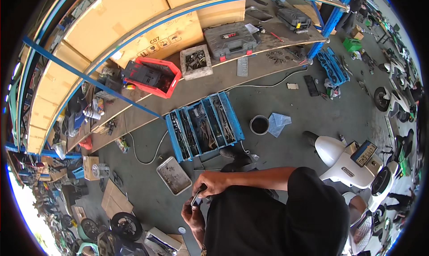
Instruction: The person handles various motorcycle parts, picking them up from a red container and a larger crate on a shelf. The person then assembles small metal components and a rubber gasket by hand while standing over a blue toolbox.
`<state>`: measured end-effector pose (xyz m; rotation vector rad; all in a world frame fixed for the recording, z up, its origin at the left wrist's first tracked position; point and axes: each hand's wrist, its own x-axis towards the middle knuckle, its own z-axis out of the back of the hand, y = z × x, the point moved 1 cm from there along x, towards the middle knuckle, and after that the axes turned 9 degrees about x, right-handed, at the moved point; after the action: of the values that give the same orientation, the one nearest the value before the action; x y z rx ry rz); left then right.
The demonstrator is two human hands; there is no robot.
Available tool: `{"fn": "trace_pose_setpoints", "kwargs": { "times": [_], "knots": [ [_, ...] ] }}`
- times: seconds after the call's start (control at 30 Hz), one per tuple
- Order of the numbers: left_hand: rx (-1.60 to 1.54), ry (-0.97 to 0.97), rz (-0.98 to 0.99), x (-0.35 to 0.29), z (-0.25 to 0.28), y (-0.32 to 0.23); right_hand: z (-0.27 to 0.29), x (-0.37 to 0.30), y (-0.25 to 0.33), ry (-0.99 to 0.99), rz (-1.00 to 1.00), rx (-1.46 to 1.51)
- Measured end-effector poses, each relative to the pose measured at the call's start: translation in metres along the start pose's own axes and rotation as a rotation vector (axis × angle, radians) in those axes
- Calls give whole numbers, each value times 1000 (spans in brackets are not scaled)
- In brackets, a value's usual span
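My right hand (212,184) and my left hand (193,216) come together in front of my black shirt. Both are closed around a small dark thing (196,201) with a pale, shiny face; the fingers cover much of it, so its kind does not show. Just beyond my hands, a shallow metal tray (159,170) lies on the floor. Past it and to the right stands an opened blue cantilever toolbox (241,130), its compartments filled with wrenches and other hand tools.
A dark-filled bucket (252,128) and a blue sheet (279,122) lie right of the toolbox. Behind runs a wooden shelf (225,81) holding a red bin (172,91) and a grey tool case (230,40). A white scooter (353,173) stands at right; loose wheels (126,226) lie lower left.
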<state>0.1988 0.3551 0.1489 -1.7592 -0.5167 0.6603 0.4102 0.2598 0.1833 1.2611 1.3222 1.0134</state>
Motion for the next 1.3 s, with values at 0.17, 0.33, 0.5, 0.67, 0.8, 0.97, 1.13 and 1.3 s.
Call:
{"fn": "trace_pose_setpoints", "kwargs": {
  "times": [0.17, 0.33, 0.5, 0.67, 0.8, 0.97, 1.13, 1.3],
  "knots": [
    [55, -81, -49, 1, -10, -4, 12, -1, 30, 51, -31, -42],
    [271, -147, 21, 3, -19, -11, 19, 4, 27, 62, -11, -50],
    [389, -229, 7, 3, -32, -32, 12, 16, 25, 111, 12, -101],
    [748, -140, 188, 4, -34, -44, 3, 28, 14, 143, 55, -62],
    [706, -84, 213, 5, -28, -39, 6, 32, -4, 199, -57, -37],
    [877, -60, 199, 4, -23, -30, 5, 29, -28, 205, 33, -122],
    [882, -38, 325, 6, -29, -21, 6, 26, -47, 236, -40, -262],
    [900, -17, 414, 17, -48, -20, 25, 25, -42, 297, -115, -364]
  ]
}}
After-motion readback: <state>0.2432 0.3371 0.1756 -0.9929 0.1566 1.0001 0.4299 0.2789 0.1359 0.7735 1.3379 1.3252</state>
